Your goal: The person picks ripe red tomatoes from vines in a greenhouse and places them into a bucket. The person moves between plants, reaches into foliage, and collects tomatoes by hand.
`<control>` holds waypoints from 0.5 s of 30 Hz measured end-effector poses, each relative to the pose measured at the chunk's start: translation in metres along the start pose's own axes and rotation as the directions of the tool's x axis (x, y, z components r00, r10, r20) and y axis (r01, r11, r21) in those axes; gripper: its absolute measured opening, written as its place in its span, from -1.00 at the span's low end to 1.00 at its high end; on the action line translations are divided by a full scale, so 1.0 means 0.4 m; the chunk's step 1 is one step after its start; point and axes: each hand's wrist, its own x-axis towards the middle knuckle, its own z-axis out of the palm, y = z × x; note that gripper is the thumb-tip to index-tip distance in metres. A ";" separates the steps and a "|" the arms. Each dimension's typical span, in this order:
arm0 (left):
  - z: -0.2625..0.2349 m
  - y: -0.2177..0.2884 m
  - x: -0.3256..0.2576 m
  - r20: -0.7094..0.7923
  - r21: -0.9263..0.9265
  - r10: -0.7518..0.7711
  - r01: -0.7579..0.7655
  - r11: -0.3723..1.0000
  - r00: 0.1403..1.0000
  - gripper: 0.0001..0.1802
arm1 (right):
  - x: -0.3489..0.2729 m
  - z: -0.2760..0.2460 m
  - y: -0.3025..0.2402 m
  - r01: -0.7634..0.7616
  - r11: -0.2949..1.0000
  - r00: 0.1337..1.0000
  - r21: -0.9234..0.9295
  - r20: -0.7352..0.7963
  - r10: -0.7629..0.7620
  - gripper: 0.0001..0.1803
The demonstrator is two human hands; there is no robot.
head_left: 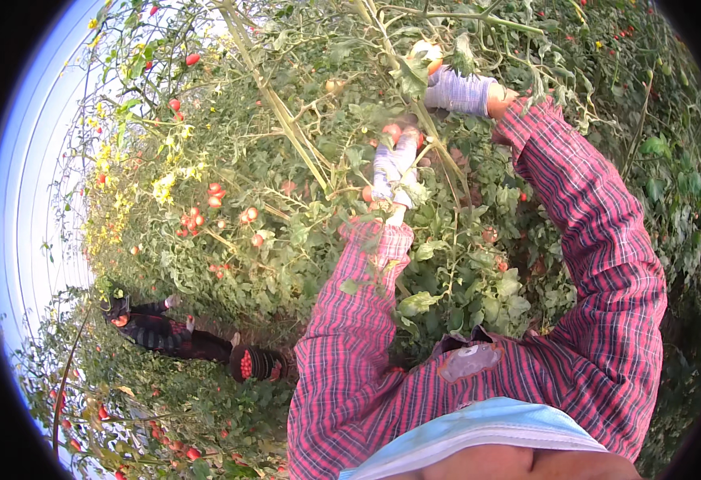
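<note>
1. Sleeves of red plaid cloth rise from the lower edge toward the tomato plant (446, 264), the landmark for every place below; a pale blue band of cloth lies nearest the camera, below the plant.
2. Left hand (392, 170), in a striped knit glove, sits at the middle of the plant, against a slanting stem. Its fingers (384, 164) are bent together around a small cluster of red tomatoes (394, 130), which shows just above the glove. How tightly the fingers grip cannot be told, since leaves cover part of them.
3. Right hand (461, 90), gloved alike, reaches higher into the plant, up and to the right of the left hand. Its fingers are curled in among the leaves near a pale, orange-tinged fruit (429, 56); whether they are shut on the fruit or on a stem cannot be told.
4. Progress, as a judgement: the picking appears to be in mid-course. The cluster is in hand but looks joined to the plant, and many ripe red tomatoes (216, 196) hang unpicked to the left of the plant.
5. Second person (158, 332), in dark clothes, crouches in the row to the lower left of the plant, beside a dark container of red tomatoes (246, 364).
6. Bright sky (38, 200) fills the far left, beyond the foliage.
</note>
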 end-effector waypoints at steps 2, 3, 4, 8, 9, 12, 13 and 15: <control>0.013 -0.015 0.025 0.018 0.029 0.047 -0.047 0.998 0.999 -0.82 | 0.038 -0.005 0.042 0.189 0.858 0.968 -0.477 -0.058 -0.246 -0.64; 0.005 -0.022 0.036 0.017 0.052 0.071 -0.071 0.996 0.997 -0.84 | 0.038 0.001 0.056 0.184 0.836 0.966 -0.517 -0.064 -0.252 -0.66; -0.017 -0.024 0.039 0.004 0.085 0.089 -0.089 0.992 0.996 -0.85 | 0.034 0.024 0.050 0.187 0.816 0.963 -0.546 -0.060 -0.261 -0.67; 0.009 0.033 0.031 0.097 0.184 0.004 -0.021 0.983 0.995 -0.90 | 0.006 0.036 0.071 0.199 0.755 0.930 -0.625 -0.124 -0.347 -0.73; 0.021 0.033 0.033 0.096 0.176 0.007 -0.024 0.984 0.995 -0.90 | 0.007 0.031 0.097 0.210 0.790 0.902 -0.576 -0.198 -0.384 -0.72; 0.003 0.040 0.019 0.048 0.150 -0.003 -0.004 0.989 0.999 -0.91 | -0.009 0.041 0.093 0.127 0.961 0.936 -0.245 -0.291 -0.198 -0.73; -0.002 0.031 0.020 0.043 0.118 0.011 -0.016 0.993 0.999 -0.91 | -0.017 0.049 0.086 0.156 0.968 0.904 -0.195 -0.368 -0.220 -0.75; 0.000 0.007 0.032 0.044 0.090 0.027 -0.031 0.995 0.999 -0.93 | -0.048 0.032 0.075 0.081 0.989 0.925 -0.127 -0.361 -0.122 -0.76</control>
